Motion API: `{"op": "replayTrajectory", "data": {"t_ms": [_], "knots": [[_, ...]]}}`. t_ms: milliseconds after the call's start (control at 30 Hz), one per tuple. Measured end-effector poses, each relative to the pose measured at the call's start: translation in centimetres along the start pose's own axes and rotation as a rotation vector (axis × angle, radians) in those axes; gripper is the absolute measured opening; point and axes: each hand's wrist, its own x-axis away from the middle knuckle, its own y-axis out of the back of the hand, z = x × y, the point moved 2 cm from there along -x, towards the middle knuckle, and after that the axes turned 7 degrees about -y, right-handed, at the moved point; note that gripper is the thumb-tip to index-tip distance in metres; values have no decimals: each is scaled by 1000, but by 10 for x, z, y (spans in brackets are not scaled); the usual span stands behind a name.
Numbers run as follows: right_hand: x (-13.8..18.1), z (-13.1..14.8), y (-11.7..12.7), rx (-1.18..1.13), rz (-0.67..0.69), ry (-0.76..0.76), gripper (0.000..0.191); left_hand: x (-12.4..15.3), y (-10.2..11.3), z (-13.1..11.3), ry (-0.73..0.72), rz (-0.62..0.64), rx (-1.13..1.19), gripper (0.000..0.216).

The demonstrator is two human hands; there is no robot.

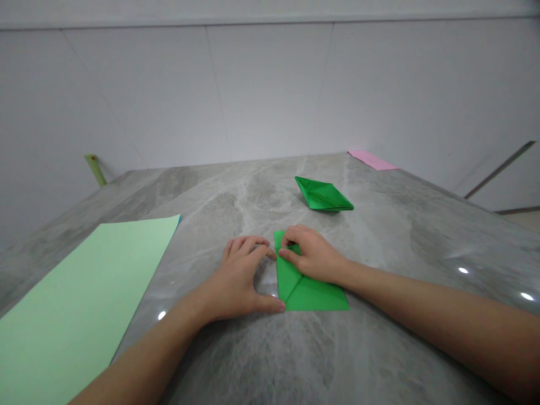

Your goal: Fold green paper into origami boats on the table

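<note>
A green sheet of origami paper (317, 296) lies on the marble-patterned surface, with diagonal crease or flap lines showing on it. My right hand (311, 254) rests on its upper part, fingers curled and thumb close to the index finger, at the paper's left side; the palm hides part of the sheet. Along the left edge is my left hand (244, 275), thumb and fingers spread apart, the thumb tip at the lower left corner and a fingertip by the upper left edge. Beyond the hands sits a folded green paper boat shape (324, 195).
At the left lies a large pale green sheet (88, 304) with a bit of blue under its far corner. A pink paper (373, 160) is at the far right edge of the grey tabletop (236, 197). White wall panels (270, 90) stand behind. A pale green strip (95, 170) shows at the far left.
</note>
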Motion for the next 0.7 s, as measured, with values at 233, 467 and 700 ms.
{"op": "replayTrajectory", "data": {"t_ms": [233,467,700], "knots": [[-1,-1,-2,4,-12,0,3,-1,-2,1,11,-31,20,73],[-2,0,-1,2,-13,-6,3,0,-1,0,14,-17,1,69],[-1,-1,-3,-2,-12,-17,3,3,-1,2,-48,-14,-52,63]]}}
